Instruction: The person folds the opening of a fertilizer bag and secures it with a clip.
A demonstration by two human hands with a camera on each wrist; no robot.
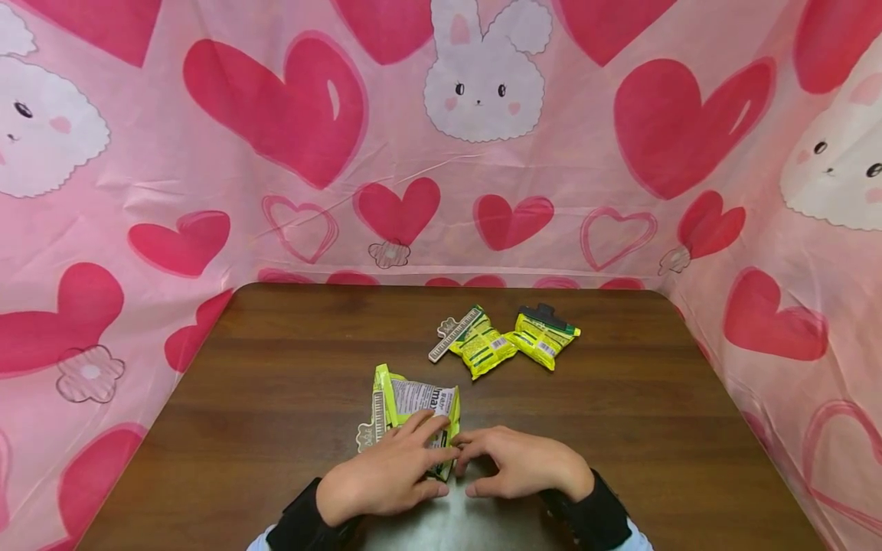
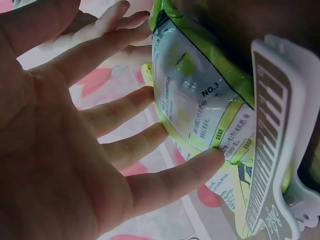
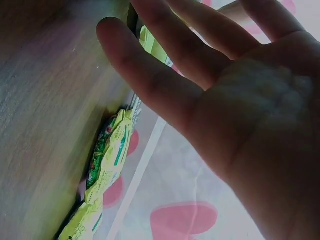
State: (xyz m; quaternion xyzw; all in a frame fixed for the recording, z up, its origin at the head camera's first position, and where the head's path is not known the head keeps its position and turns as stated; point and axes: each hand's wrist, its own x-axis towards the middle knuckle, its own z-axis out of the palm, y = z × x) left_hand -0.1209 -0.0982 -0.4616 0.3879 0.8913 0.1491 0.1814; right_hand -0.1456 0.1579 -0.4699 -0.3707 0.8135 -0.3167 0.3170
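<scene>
A yellow-green snack packet [image 1: 416,394] with printed text lies near the front of the table. Along its left edge sits a white bag clip [image 2: 272,145] with a brown, piano-key-like striped panel. My left hand [image 1: 389,471] is over the lower part of this packet, fingers spread and straight, fingertips on its surface in the left wrist view. At the packet's lower right edge is my right hand [image 1: 524,463], its fingers loosely bent and its palm holding nothing. The packet's lower left part is hidden under the left hand.
Farther back lie two smaller yellow packets: the left one [image 1: 485,350] bears a striped white clip [image 1: 455,334], the right one [image 1: 540,344] a black clip [image 1: 546,315]. They touch at their corners. Pink heart-patterned cloth [image 1: 406,153] walls the brown table [image 1: 289,367] at back and sides.
</scene>
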